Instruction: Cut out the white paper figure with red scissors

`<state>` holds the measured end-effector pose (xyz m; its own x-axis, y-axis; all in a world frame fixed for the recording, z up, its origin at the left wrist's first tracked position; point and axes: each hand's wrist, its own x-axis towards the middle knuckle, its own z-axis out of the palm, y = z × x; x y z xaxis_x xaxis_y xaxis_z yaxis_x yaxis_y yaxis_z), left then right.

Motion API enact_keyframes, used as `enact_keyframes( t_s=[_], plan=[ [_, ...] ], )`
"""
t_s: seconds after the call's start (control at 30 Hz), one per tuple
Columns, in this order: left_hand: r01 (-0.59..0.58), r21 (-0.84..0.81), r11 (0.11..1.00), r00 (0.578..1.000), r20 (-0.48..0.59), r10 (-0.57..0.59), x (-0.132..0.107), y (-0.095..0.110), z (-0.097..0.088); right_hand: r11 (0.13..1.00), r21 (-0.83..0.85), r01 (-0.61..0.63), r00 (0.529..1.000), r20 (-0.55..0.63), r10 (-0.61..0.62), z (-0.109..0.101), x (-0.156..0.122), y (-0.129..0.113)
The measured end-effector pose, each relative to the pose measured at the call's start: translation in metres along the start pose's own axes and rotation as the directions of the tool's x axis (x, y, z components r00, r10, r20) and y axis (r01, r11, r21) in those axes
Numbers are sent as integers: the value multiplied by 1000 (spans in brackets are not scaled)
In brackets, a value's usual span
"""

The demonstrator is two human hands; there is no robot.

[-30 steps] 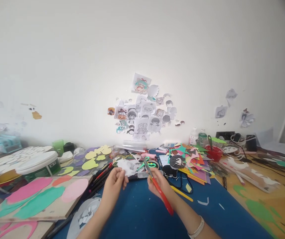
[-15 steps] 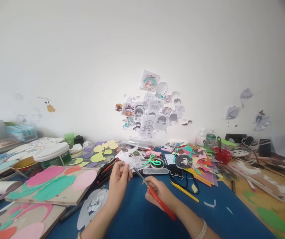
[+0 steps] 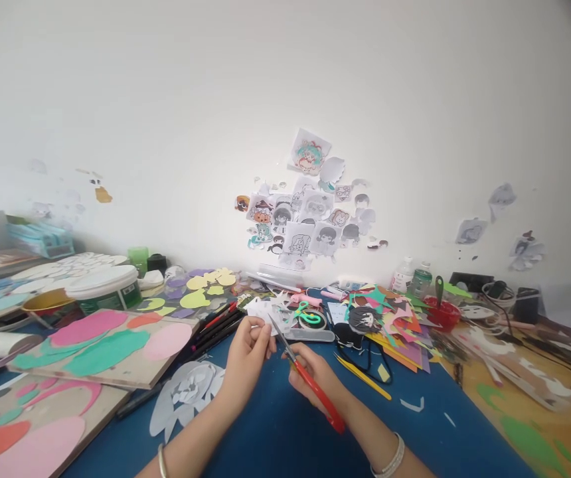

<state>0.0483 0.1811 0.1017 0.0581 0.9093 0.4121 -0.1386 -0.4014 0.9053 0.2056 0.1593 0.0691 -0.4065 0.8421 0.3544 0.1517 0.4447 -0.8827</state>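
Note:
My left hand (image 3: 251, 348) pinches a small piece of white paper (image 3: 261, 311) between thumb and fingers. In my right hand (image 3: 315, 377) is a pair of scissors (image 3: 310, 385) with red handles, its metal blades pointing up and left at the paper. How far the blades are apart I cannot tell. Beyond the hands lie a second pair of scissors (image 3: 308, 313) with green handles and a clear case. White paper scraps (image 3: 188, 393) lie on the blue mat (image 3: 275, 431) left of my left wrist.
Boards with coloured paper shapes (image 3: 101, 352) stand at the left, near a white-lidded tub (image 3: 103, 285). Several pens (image 3: 220, 326) lie behind my left hand. A yellow tool (image 3: 365, 378), a heap of coloured paper (image 3: 405, 325) and a red bowl (image 3: 442, 312) are at the right. Drawings (image 3: 310, 212) hang on the wall.
Both hands have shifted slightly, with the paper and scissors still held. A curled paper strip that stood above the left hand no longer shows there. More scraps show beside the left wrist. The view has turned a little.

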Motion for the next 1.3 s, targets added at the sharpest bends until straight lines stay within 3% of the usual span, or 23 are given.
enact_keyframes(
  t_s=[0.93,1.13,1.3],
  plan=[
    [45,-42,998,999,12,-45,0,6,-1,999,-30,-25,995,-100,22,1,3,6],
    [35,39,999,989,142,-41,-3,-7,4,1000,-23,-6,993,-114,4,0,4,10],
    [12,127,992,995,92,-24,-4,-5,4,1000,-4,2,996,-94,-3,0,4,4]
  ],
)
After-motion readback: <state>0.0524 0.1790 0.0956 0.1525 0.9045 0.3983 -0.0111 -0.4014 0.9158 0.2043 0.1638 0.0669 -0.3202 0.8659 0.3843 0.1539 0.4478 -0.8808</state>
